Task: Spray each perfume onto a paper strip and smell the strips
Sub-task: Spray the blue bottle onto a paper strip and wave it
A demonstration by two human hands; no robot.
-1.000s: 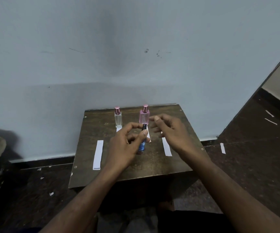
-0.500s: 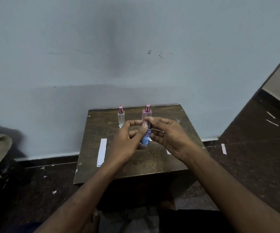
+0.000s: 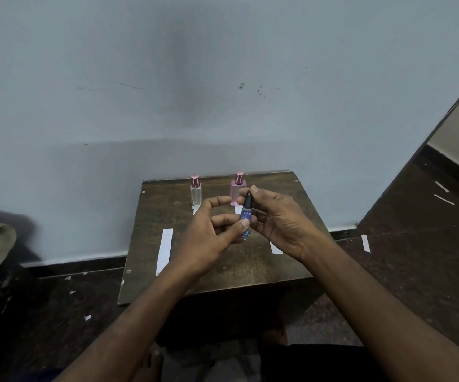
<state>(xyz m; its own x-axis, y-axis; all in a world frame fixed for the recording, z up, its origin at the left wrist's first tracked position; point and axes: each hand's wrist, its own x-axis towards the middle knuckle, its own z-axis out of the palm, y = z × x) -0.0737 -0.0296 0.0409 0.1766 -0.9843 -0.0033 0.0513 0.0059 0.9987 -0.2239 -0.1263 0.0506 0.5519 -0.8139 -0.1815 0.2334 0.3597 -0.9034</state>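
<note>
Over the table [image 3: 223, 277], the left hand [image 3: 209, 235] pinches the body of the blue bottle [image 3: 245, 219] while the right hand [image 3: 278, 216] grips its dark cap [image 3: 248, 199]: uncapping looks under way. Next comes aiming at a paper strip [image 3: 164, 250]. Behind stand the clear bottle [image 3: 195, 192] and pink bottle [image 3: 237, 186].

Perfume bottles: three — clear bottle [image 3: 196, 195], pink bottle [image 3: 237, 188], blue bottle [image 3: 245, 220]. Pink caps on standing bottles: two. Paper strips visible on table [image 3: 223, 274]: two — left strip [image 3: 164, 250] in full, right strip [image 3: 276, 248] partly hidden behind hand. Hands: two — left hand [image 3: 209, 238], right hand [image 3: 280, 219]. Paper scraps on floor: several; exact number unclear.
</note>
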